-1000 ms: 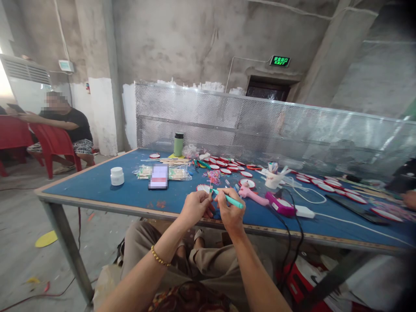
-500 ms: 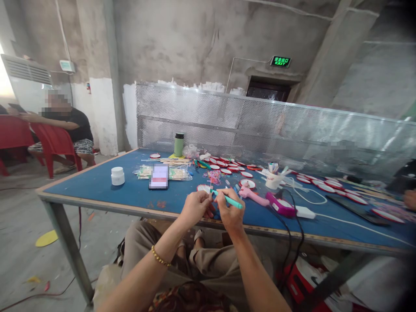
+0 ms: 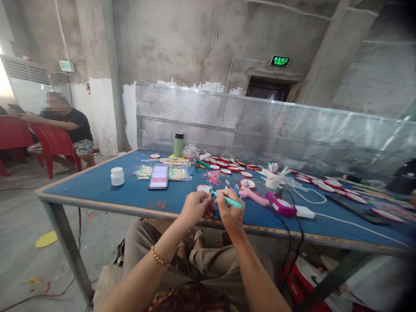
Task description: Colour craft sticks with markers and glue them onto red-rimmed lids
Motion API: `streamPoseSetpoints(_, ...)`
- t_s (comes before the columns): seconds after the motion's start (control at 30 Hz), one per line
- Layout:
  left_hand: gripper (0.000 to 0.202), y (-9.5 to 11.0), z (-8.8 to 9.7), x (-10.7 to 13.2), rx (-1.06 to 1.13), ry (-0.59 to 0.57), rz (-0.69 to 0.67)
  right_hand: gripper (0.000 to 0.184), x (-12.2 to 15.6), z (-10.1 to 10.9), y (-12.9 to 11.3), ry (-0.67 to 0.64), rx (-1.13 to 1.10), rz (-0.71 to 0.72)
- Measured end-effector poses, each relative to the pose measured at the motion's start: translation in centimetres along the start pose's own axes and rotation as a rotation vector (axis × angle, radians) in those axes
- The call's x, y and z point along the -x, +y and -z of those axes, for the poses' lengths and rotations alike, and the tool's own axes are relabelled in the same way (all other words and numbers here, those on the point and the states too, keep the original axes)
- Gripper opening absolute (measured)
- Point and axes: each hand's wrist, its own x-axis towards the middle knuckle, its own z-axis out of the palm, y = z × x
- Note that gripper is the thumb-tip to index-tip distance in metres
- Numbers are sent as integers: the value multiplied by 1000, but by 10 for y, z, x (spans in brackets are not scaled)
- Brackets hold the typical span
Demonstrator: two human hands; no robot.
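Phone (image 3: pixel 158 177): lit, on the blue table (image 3: pixel 81 186) before me, overlapping a plastic-wrapped bundle of thin sticks (image 3: pixel 179 173) that reaches out past both its sides.
Left hand (image 3: pixel 197 203): right of the phone and nearer to me; my thumb and fingers pinch a slim wooden stick (image 3: pixel 210 194), held roughly upright, with green near its top.
Right hand (image 3: pixel 231 212): farther right of the phone, just beside my other hand; my fingers close round a turquoise pen (image 3: pixel 233 202) in a writing grip.
Turquoise pen: its tip is right at the green part of the stick; I cannot tell whether the two touch.
Single disc (image 3: pixel 203 188): white with a red rim, right of the phone, just behind my pinching fingers.
Colourful tangle (image 3: pixel 213 177): right of the phone, beyond that disc.
Pink gun-shaped tool (image 3: pixel 255 197): well right of the phone, near a purple box (image 3: pixel 282 205).
Pen cup (image 3: pixel 273 180): also well right of the phone, crammed with pens.
Red-rimmed discs (image 3: pixel 232 165): a scattered group, behind and right of the phone.
White jar (image 3: pixel 117 177): left of the phone, lid on.
Green tumbler (image 3: pixel 178 147): behind the phone, slightly right.
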Motion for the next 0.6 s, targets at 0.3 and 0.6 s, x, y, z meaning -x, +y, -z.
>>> streamPoseSetpoints(0.3, 27, -1, 0, -1, 2, 6, 2, 19, -1, 1, -3, -6, -7, -2)
streamPoseSetpoints(0.6, 30, -2, -1, -1, -7, 2, -3, 19, -1, 0, -1, 7, -1, -17)
